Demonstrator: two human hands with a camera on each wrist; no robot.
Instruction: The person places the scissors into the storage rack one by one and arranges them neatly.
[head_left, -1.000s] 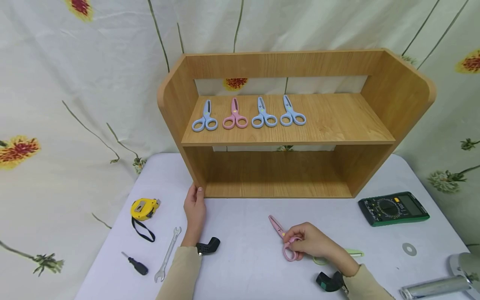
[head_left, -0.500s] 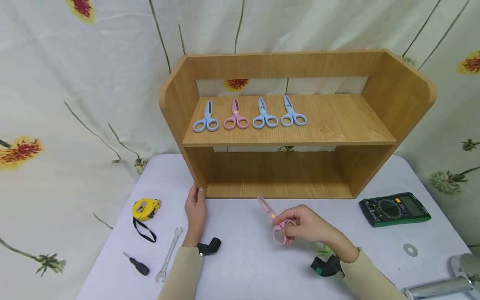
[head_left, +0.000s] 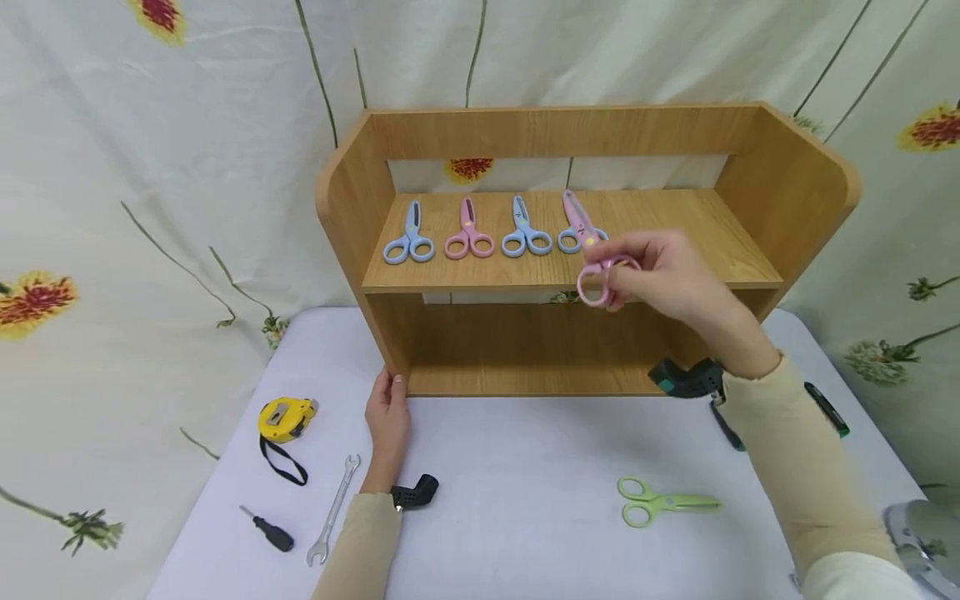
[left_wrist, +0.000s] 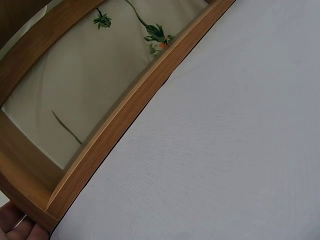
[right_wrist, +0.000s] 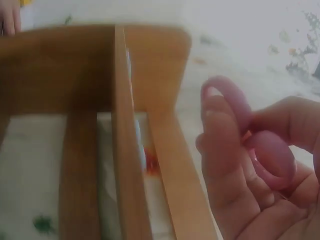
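My right hand [head_left: 667, 271] holds pink scissors [head_left: 594, 265] by the handle loops, blades pointing up and away. They hang in front of the upper board, partly covering the rightmost blue scissors [head_left: 567, 241]. In the right wrist view, thumb and fingers pinch the pink loops [right_wrist: 272, 159]. On the upper board of a wooden shelf [head_left: 525, 279] lie, from the left, blue scissors [head_left: 409, 237], pink scissors [head_left: 468, 233] and blue scissors [head_left: 525, 232]. My left hand [head_left: 388, 425] grips the shelf's lower left corner; its fingers [left_wrist: 20, 229] show at the panel edge in the left wrist view.
Green scissors [head_left: 663, 502] lie on the white table at front right. A multimeter [head_left: 827, 410] is mostly hidden behind the right forearm. Left on the table are a yellow tape measure [head_left: 287, 418], a screwdriver [head_left: 270, 532] and a wrench [head_left: 334, 510]. A metal object [head_left: 918, 537] stands far right.
My right hand has carried the pink scissors up from the table to the upper board's front. The green scissors are now uncovered. My left hand stays at the shelf's corner.
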